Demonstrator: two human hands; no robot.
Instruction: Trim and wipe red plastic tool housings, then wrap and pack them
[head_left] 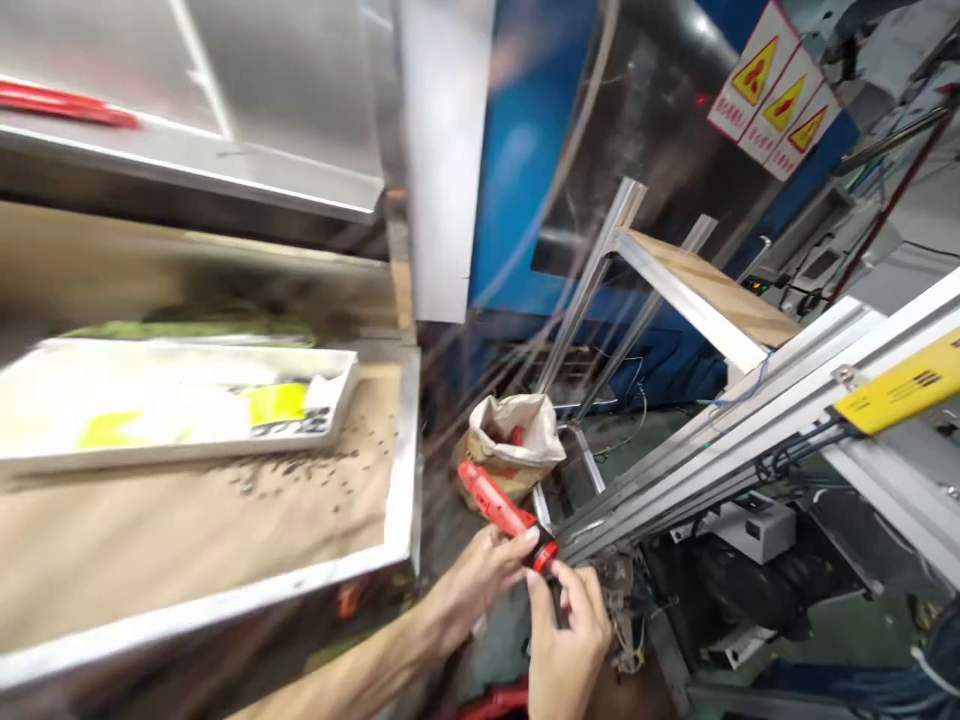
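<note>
A red, tube-shaped plastic part point(495, 498) with a black collar and a red ring at its near end lies slanted in the air. My left hand point(487, 570) is closed around its near half, thumb on top by the black collar. My right hand point(574, 625) is at the ringed end, thumb and index finger bent in a pinch at the ring. A small dark gap or object shows between those fingers; I cannot make out which. Just behind the part's far end stands an open paper sack point(525, 450) with something red inside.
On the left, a workbench point(405, 480) holds a white tray point(341, 400) with yellow pieces, and small dark bits point(330, 480) are scattered beside it. An aluminium frame point(675, 480) with a yellow bar point(900, 385) slants along the right. A red object point(499, 700) is low in front.
</note>
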